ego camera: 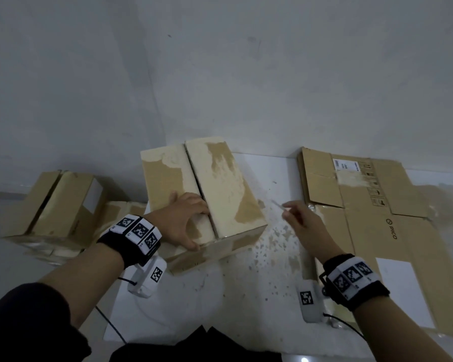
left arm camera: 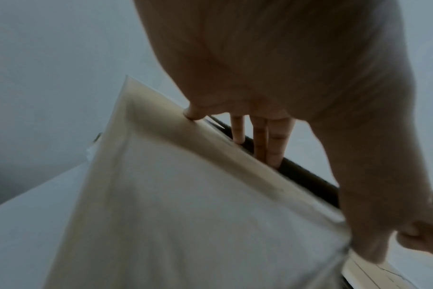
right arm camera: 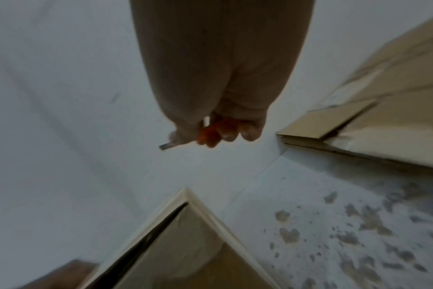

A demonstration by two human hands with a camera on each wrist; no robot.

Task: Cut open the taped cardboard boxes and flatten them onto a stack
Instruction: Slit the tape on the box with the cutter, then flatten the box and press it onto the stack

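A cardboard box [ego camera: 220,184] stands in the middle of the white table [ego camera: 246,296], its top seam split along the centre. My left hand [ego camera: 186,220] lies on the box's left top flap [left arm camera: 185,195], with its fingers [left arm camera: 260,140] hooked into the open seam and the thumb at the near edge. My right hand [ego camera: 301,223] hovers to the right of the box and grips a cutter [right arm camera: 208,135] with an orange body, its blade [ego camera: 276,205] pointing toward the box. In the right wrist view the box corner [right arm camera: 185,234] sits below the hand.
Flattened cardboard [ego camera: 377,218] lies on the right part of the table. Another box [ego camera: 55,202] with a split top stands at the left, beyond the table edge. Scraps of torn paper [ego camera: 275,246] speckle the table. A grey wall [ego camera: 220,74] rises behind.
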